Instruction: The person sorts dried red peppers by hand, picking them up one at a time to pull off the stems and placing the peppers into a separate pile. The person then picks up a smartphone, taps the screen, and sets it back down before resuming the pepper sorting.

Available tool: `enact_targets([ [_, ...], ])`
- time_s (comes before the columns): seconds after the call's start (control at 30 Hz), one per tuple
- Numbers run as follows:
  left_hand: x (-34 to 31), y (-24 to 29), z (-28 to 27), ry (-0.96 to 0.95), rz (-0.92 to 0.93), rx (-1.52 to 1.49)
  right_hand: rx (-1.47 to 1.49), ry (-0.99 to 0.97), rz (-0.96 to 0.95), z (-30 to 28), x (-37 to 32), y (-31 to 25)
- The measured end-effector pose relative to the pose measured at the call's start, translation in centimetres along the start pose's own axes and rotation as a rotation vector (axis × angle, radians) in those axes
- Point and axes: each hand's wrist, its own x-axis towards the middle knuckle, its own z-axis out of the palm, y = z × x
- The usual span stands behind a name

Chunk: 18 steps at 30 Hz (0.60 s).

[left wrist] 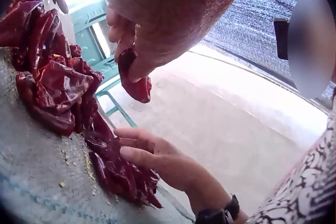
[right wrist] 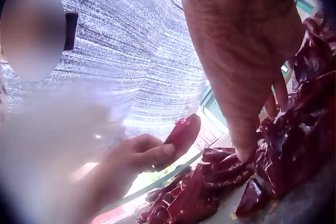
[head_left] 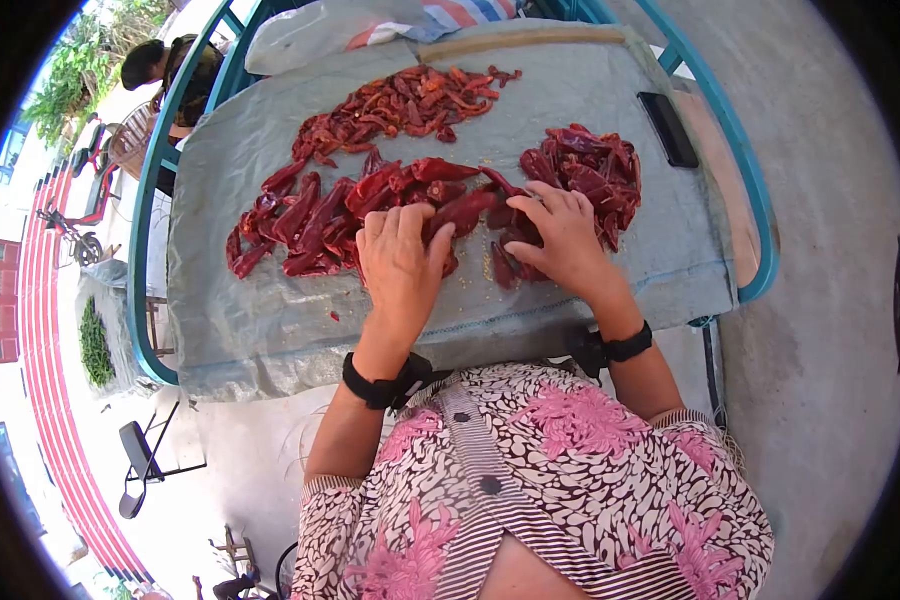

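Observation:
My left hand (head_left: 398, 262) pinches a dried red chili pepper (left wrist: 135, 79) between thumb and fingers, above the front of the heap. In the right wrist view that hand (right wrist: 134, 158) holds the pepper up, its rounded end jutting past the fingertips. The right hand (head_left: 568, 245) rests on the right pile of dark red chilies (head_left: 600, 175), thumb and fingers spread apart. Its fingers (left wrist: 139, 153) lie against wrinkled pods in the left wrist view. A large heap of whole chilies (head_left: 310, 225) lies to the left of and beyond the left hand.
Smaller, brighter chilies (head_left: 400, 110) form a pile at the back. Loose seeds dot the grey woven sheet (head_left: 570, 300). A black phone (head_left: 668, 130) lies at the right, inside the teal metal rail (head_left: 735, 150). Another person (head_left: 175, 80) is beyond the rail at upper left.

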Motion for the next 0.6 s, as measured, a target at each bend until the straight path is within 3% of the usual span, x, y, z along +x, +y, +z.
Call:
enact_targets([
  [0.1, 0.5, 1.1, 0.5, 0.111, 0.071, -0.003, -0.015, 0.066, 0.021, -0.3, -0.5, -0.9],
  [0.17, 0.0, 0.8, 0.9, -0.029, 0.142, -0.073, -0.039, 0.1, 0.024, -0.6, -0.9, -1.1],
  [0.33, -0.8, 0.6, 2.5, -0.257, 0.255, -0.131, -0.07, -0.048, 0.054, -0.8, -1.5, -0.8],
  [0.47, -0.1, 1.4, 3.6, -0.12, 0.424, -0.16, -0.035, 0.061, -0.044, 0.4, -1.1, -0.4],
  [0.6, -0.6, 0.9, 4.7, -0.265, 0.355, -0.09, 0.179, 0.061, 0.0, -0.5, -0.5, 0.2],
])
